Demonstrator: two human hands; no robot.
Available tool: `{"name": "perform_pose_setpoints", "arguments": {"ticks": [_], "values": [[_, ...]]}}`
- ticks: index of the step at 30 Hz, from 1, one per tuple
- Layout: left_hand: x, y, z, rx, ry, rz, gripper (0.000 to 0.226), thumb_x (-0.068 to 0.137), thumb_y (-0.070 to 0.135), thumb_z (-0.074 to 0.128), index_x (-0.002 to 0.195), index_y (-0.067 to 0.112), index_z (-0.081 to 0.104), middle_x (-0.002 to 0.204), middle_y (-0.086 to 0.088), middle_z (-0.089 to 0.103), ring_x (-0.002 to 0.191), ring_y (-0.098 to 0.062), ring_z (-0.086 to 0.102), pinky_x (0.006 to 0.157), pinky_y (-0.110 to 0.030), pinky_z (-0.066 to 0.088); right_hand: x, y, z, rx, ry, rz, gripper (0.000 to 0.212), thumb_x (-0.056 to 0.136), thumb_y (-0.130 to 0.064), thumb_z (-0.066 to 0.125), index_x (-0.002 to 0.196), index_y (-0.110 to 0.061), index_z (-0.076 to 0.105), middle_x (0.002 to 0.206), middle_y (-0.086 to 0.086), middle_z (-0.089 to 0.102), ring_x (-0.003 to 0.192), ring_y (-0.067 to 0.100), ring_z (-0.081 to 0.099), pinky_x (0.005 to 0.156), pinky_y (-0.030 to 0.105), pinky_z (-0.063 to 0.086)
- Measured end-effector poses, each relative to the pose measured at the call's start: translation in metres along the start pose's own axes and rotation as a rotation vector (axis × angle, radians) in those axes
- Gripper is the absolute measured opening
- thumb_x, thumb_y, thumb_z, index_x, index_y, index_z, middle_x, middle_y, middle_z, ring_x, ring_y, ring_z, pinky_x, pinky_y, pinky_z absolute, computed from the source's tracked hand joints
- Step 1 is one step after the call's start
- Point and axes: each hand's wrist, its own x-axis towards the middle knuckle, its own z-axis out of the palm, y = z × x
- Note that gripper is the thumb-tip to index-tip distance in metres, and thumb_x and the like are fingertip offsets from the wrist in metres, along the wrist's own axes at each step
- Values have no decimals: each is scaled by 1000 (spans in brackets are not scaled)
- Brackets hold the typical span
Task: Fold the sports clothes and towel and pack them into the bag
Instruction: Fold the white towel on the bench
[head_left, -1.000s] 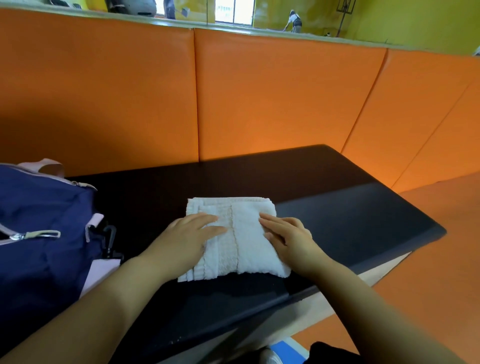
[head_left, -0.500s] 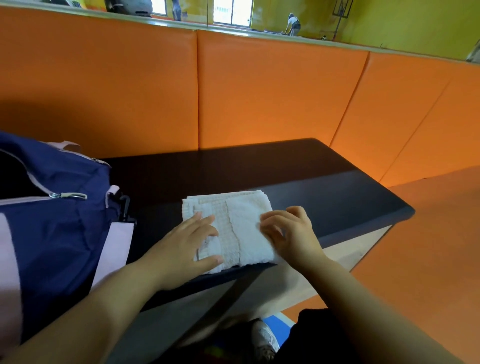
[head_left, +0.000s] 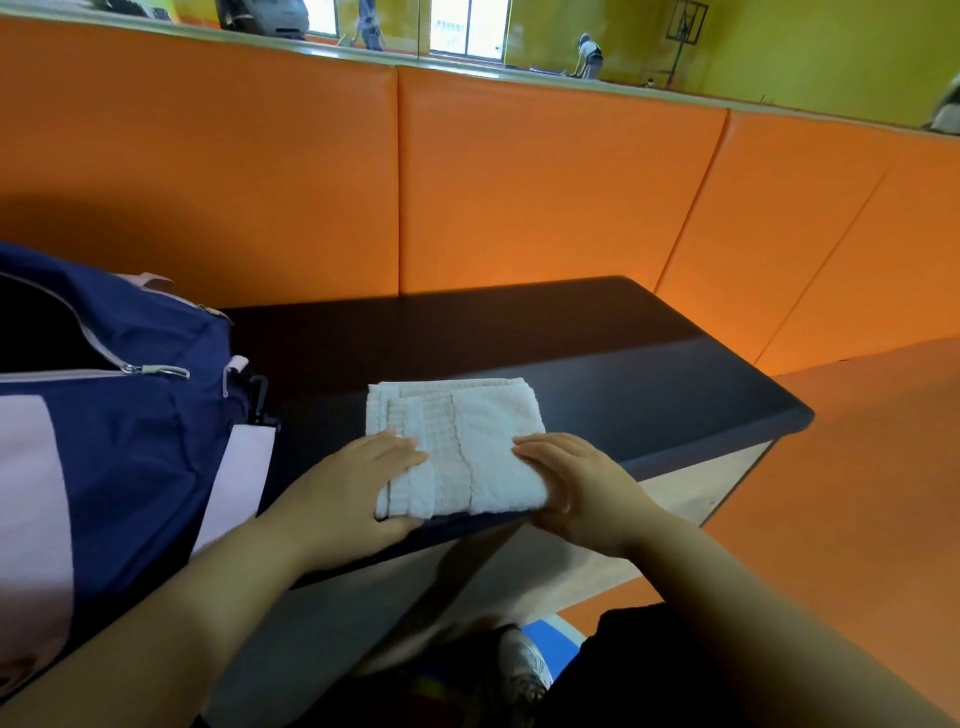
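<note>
Now both hands no longer press the top of the folded white terry towel (head_left: 457, 441) but grip its near corners: left hand (head_left: 358, 488) pinches the left one, thumb at the edge; right hand (head_left: 582, 483) curls round the right. Towel lies at the front edge of the black padded bench (head_left: 571, 353). Folding looks done; transfer to the unzipped navy-and-pink fabric bag (head_left: 119, 431) likely next

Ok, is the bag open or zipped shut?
Open. The navy bag shows a dark gap between its zipper tracks, with the zipper pull sitting at the gap's right end.
</note>
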Motion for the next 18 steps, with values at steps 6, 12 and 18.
{"name": "perform_pose_setpoints", "arguments": {"ticks": [6,12,18], "values": [[4,-9,-16,-289,70,-173,61,60,77,58,103,34,65,100,15,68,92,-3,62,85,-36,52,15,-2,-20,247,-57,209,28,81,-44,65,106,-36,56,94,-4,64,84,15,58,79,41,49],[22,-11,-19,-519,186,-302,54,59,76,59,86,30,67,83,9,70,80,-9,65,80,-38,53,44,-2,-30,314,-64,320,21,86,-47,61,96,-30,54,82,-1,61,74,19,57,68,36,45],[49,-18,-18,-608,270,-456,66,67,67,64,79,3,58,73,-14,63,64,-22,56,62,-35,42,73,2,-26,290,-72,431,36,90,-53,50,102,-19,51,84,5,58,76,22,53,65,37,42]]}}
